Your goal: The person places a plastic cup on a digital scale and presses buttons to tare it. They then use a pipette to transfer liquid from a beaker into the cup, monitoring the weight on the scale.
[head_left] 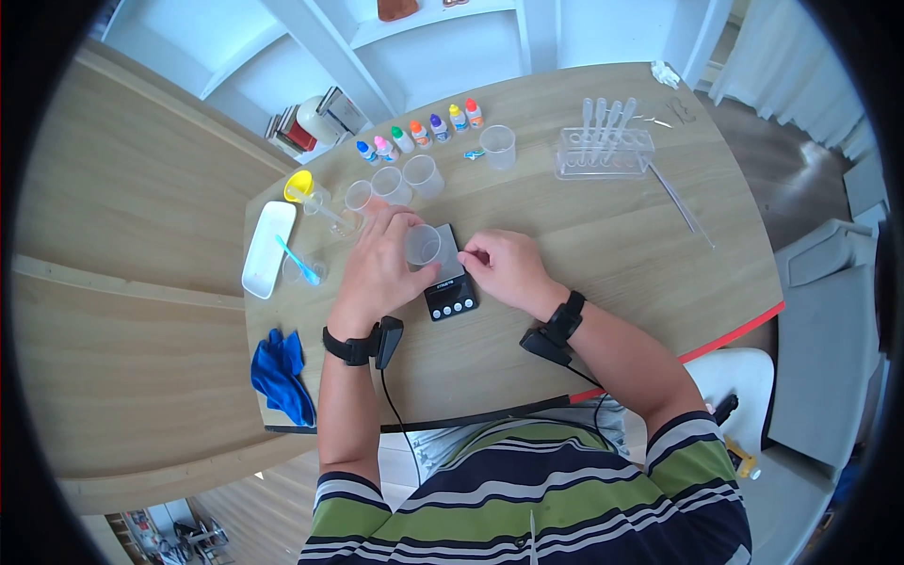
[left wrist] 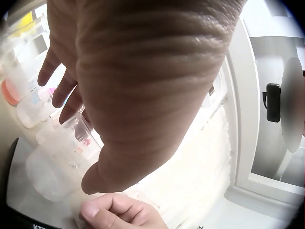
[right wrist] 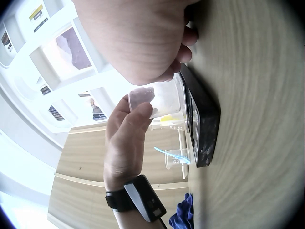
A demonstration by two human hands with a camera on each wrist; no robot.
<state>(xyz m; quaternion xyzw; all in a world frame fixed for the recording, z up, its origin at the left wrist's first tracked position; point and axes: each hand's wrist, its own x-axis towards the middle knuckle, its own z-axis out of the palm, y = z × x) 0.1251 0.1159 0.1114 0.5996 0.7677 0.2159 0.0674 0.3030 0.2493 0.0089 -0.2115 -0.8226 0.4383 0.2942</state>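
A clear plastic cup (head_left: 424, 245) stands on the plate of a black digital scale (head_left: 452, 298). Thumb and fingers of the left hand (head_left: 377, 268) are round the cup; in the right wrist view the left thumb lies against the cup (right wrist: 164, 100) near its rim. The right hand (head_left: 513, 268) has its fingers curled beside the scale's right edge, holding nothing that shows; whether it touches the scale cannot be told. In the left wrist view the right hand (left wrist: 126, 214) is partly visible below the left thumb.
Several clear cups (head_left: 424, 176) and small colored bottles (head_left: 438, 127) stand behind the scale. At right rear is a tube rack (head_left: 603, 155) with pipettes and a thin rod (head_left: 673, 200). Leftward are a white tray (head_left: 267, 252), blue spoon (head_left: 298, 261), yellow funnel (head_left: 298, 185) and blue cloth (head_left: 281, 377).
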